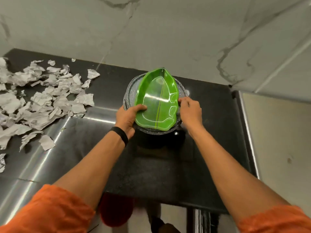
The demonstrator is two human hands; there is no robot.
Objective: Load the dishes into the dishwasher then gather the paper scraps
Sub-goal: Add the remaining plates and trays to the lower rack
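A green leaf-shaped plate point(157, 100) lies on top of a stack of round dark speckled plates point(132, 88), raised a little above the black countertop point(210, 132). My left hand point(129, 117) grips the stack's left rim, thumb on the green plate. My right hand point(191, 110) grips the right rim with curled fingers. Torn white paper scraps point(42, 98) are strewn across the counter's left side.
A steel surface point(55, 148) runs along the front left. A marble-patterned wall point(168, 31) stands behind the counter, whose right edge meets a beige floor point(277, 140). Below the front edge something red point(116, 211) shows.
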